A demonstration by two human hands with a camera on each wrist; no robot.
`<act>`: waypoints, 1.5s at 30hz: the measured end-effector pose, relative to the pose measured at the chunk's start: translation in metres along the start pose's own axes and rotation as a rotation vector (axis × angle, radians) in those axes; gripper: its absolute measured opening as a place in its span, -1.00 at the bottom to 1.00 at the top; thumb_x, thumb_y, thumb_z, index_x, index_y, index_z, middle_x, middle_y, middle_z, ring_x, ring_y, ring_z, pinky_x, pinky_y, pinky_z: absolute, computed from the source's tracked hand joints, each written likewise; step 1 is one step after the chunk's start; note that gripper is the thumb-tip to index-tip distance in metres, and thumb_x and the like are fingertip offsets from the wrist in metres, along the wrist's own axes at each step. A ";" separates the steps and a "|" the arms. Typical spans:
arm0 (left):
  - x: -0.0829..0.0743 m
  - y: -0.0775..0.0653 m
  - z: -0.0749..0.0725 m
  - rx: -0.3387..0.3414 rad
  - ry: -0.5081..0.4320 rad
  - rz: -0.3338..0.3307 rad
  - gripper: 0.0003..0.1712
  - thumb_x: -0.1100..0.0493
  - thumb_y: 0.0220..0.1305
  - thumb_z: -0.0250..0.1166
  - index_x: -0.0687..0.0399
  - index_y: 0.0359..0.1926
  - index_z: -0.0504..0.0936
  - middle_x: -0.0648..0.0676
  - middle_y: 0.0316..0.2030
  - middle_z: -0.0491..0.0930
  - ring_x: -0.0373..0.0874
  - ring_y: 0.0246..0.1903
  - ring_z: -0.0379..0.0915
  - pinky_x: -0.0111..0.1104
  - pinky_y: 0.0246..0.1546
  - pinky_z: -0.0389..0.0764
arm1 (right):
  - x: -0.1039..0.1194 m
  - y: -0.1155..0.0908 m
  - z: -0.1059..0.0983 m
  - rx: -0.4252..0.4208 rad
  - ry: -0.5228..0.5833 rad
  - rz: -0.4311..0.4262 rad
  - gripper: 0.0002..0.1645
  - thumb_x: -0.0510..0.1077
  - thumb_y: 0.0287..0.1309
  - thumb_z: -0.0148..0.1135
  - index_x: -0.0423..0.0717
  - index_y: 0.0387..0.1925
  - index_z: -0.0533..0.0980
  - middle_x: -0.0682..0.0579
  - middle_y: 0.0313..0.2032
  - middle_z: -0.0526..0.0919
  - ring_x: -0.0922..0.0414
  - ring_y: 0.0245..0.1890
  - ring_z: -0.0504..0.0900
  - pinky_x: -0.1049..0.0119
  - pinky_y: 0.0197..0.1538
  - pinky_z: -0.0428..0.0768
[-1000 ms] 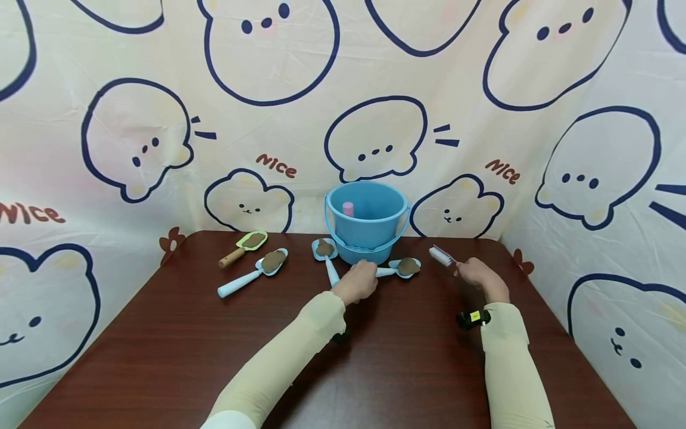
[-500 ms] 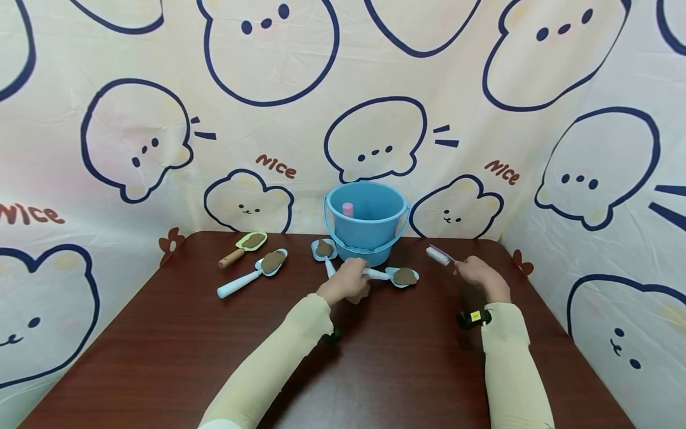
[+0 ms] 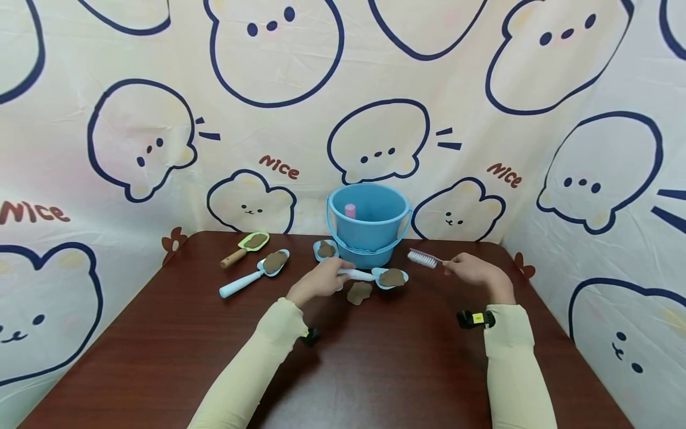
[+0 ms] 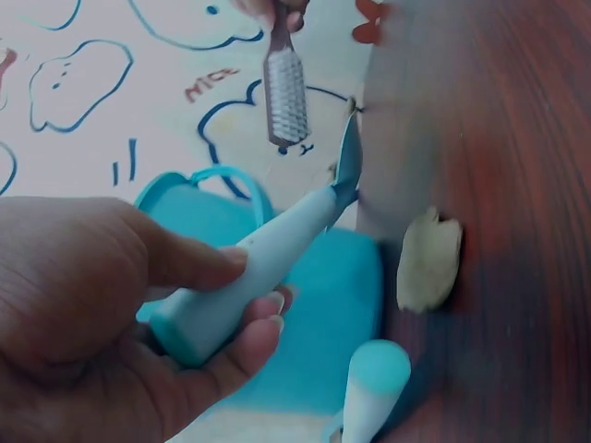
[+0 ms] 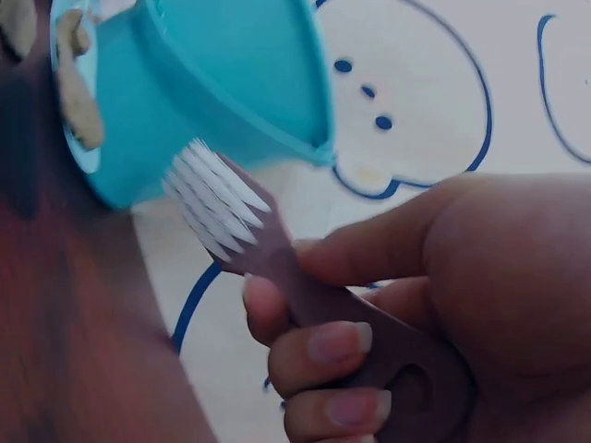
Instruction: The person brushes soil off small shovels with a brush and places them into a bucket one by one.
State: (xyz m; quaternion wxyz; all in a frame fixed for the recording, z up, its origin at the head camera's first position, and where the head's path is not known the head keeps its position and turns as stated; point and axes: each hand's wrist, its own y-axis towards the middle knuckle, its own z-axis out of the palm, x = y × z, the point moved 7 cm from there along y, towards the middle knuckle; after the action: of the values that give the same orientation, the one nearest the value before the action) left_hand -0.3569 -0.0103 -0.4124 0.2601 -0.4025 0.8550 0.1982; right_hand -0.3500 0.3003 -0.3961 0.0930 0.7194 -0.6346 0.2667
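My left hand [image 3: 319,279] grips the pale blue handle of a toy shovel [image 4: 277,249], raised a little off the table. On its blade lies a flat brown lump [image 3: 392,277]. In my right hand [image 3: 476,272] is a small scrubbing brush [image 5: 305,286], held by its brownish handle with the white bristles towards the shovel, apart from it. Below the shovel a loose brown piece [image 3: 359,293] lies on the table. Another blue shovel [image 3: 318,252] with a brown lump rests beside the bucket [image 3: 370,232]; my left hand hides part of its handle in the head view.
The blue bucket, with a pink cylinder [image 3: 350,210] inside, stands at the table's back edge by the printed cloth wall. Further left lie a green shovel [image 3: 236,257] with a wooden handle and a blue shovel [image 3: 239,285], both bearing brown lumps. The brown table [image 3: 396,363] stretches forward.
My left hand has moved left and nearer with the shovel. The right hand has brought the brush leftwards. The loose brown piece on the table has come into sight.
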 end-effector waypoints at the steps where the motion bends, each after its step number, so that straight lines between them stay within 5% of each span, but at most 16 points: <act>1: 0.001 -0.002 -0.002 0.000 -0.007 -0.002 -0.66 0.33 0.47 0.17 0.29 0.18 0.63 0.24 -0.14 0.68 -0.09 -0.27 0.44 -0.32 -0.31 0.52 | 0.005 -0.002 0.000 0.002 -0.009 -0.018 -0.54 0.00 0.57 -0.09 -0.26 -0.13 0.60 0.02 -0.49 0.30 0.09 -0.41 0.34 0.21 -0.29 0.34; 9: 0.011 -0.010 -0.003 0.006 -0.055 0.005 -0.70 0.32 0.47 0.16 0.32 0.12 0.65 0.25 -0.30 0.67 -0.16 -0.47 0.38 -0.39 -0.43 0.42 | 0.041 -0.012 0.009 0.030 -0.031 -0.124 -0.57 0.01 0.56 -0.05 -0.21 -0.12 0.61 -0.16 -0.11 0.60 -0.03 -0.12 0.49 0.08 -0.06 0.49; 17: 0.020 -0.011 -0.004 -0.030 -0.095 -0.033 -0.72 0.29 0.46 0.20 0.30 0.09 0.67 0.29 -0.28 0.70 -0.16 -0.47 0.41 -0.36 -0.41 0.46 | 0.059 -0.004 0.028 0.051 -0.045 -0.164 -0.60 -0.01 0.54 -0.03 -0.23 -0.12 0.61 -0.19 -0.11 0.62 0.00 -0.16 0.51 0.11 -0.09 0.53; 27: 0.023 -0.009 -0.013 -0.122 -0.085 -0.031 -0.75 0.19 0.45 0.26 0.26 -0.01 0.73 0.18 -0.34 0.67 -0.17 -0.55 0.34 -0.37 -0.48 0.41 | 0.075 0.005 0.043 0.058 -0.032 -0.164 -0.62 -0.06 0.55 -0.05 -0.25 -0.12 0.59 -0.02 -0.40 0.47 0.09 -0.39 0.42 0.24 -0.32 0.42; 34: 0.022 -0.012 -0.017 -0.105 -0.105 -0.006 -0.73 0.22 0.47 0.24 0.24 0.06 0.71 0.11 -0.50 0.58 -0.19 -0.62 0.29 -0.41 -0.57 0.35 | 0.086 0.007 0.050 0.056 -0.039 -0.176 -0.64 -0.08 0.54 -0.05 -0.24 -0.15 0.59 -0.01 -0.45 0.45 0.10 -0.43 0.40 0.25 -0.36 0.39; 45: 0.025 -0.018 -0.019 -0.103 -0.149 0.069 -0.67 0.24 0.45 0.26 0.25 0.16 0.68 0.17 -0.40 0.65 -0.19 -0.61 0.28 -0.42 -0.59 0.35 | 0.096 0.005 0.056 0.059 -0.043 -0.170 -0.67 -0.08 0.54 -0.03 -0.19 -0.27 0.56 0.00 -0.51 0.40 0.11 -0.51 0.36 0.26 -0.42 0.36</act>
State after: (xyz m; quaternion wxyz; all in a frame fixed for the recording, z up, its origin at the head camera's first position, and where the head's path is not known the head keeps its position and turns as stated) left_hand -0.3618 -0.0461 -0.4144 0.2947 -0.3699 0.8353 0.2803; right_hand -0.3352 0.1901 -0.3962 0.0803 0.7786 -0.5651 0.2608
